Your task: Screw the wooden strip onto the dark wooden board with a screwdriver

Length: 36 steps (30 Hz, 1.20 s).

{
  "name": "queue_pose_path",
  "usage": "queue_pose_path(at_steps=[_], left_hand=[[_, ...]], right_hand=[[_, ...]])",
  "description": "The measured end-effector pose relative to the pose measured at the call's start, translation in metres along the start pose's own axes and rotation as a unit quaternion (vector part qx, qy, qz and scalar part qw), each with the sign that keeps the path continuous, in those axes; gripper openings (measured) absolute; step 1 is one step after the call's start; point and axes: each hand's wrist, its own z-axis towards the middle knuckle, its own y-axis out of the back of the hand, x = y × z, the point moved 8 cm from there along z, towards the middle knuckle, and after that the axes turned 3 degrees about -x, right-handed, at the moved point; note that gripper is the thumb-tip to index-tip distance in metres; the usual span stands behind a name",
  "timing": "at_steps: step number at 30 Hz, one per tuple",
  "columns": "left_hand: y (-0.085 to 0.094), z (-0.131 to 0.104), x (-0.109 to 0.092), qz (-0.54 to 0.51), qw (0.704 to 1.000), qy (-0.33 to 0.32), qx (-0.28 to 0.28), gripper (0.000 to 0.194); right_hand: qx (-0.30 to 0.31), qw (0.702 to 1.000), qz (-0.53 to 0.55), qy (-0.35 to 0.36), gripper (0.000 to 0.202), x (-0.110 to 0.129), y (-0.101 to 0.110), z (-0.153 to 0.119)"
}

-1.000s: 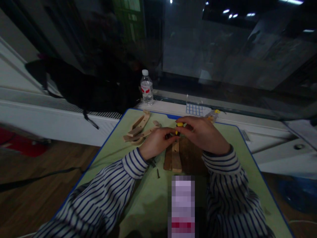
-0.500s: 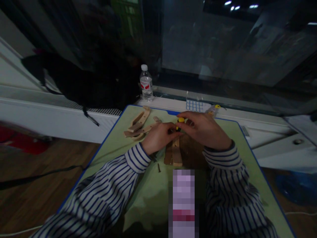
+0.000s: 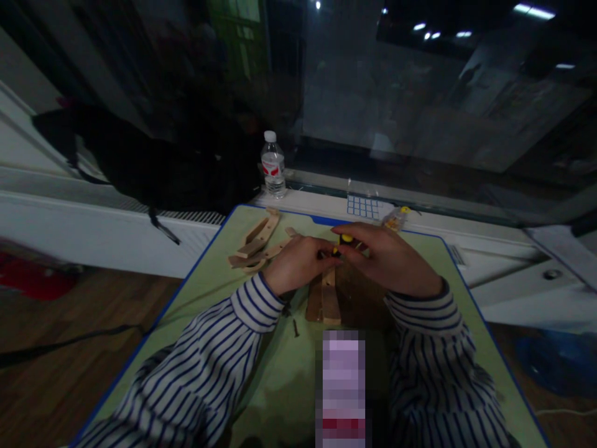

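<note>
Two hands meet at a yellow-and-black tool (image 3: 346, 239) above a wooden strip (image 3: 331, 305).
Beyond them, a capped bottle (image 3: 273, 167) holds clear liquid, a clear bag (image 3: 395, 219) orange-yellow bits. The left hand (image 3: 298, 261) bunches its fingertips by the tool's lower end, grip hidden; the right hand (image 3: 394, 258) arches over, pinching the tool.

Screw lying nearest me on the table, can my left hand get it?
Likely yes: the screw lies uncovered near the left sleeve, though the left hand is busy by the yellow-and-black tool.
</note>
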Motion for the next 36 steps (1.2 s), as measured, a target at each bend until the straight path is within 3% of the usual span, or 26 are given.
queue_pose_path(at_steps=[14, 20, 23, 28, 36], left_hand=[[0.000, 0.001, 0.006, -0.011, 0.998, -0.005, 0.062, 0.024], [0.018, 0.000, 0.020, 0.015, 1.000, 0.009, 0.020, 0.028], [0.010, 0.000, 0.024, 0.011, 0.999, 0.000, 0.035, 0.037], [-0.006, 0.004, 0.026, -0.027, 0.998, -0.013, 0.052, 0.035], [-0.001, 0.006, 0.024, -0.050, 0.999, 0.001, 0.017, 0.034]], right_hand=[[-0.044, 0.999, 0.008, 0.012, 0.026, -0.005, -0.006, 0.004], [-0.033, 0.999, 0.013, 0.002, 0.027, -0.008, -0.003, 0.005], [-0.025, 0.999, 0.023, 0.004, 0.027, -0.009, -0.002, 0.005], [-0.011, 0.999, 0.034, -0.001, 0.027, -0.011, -0.002, 0.004], [-0.011, 1.000, 0.025, 0.000, 0.025, -0.008, -0.002, 0.006]])
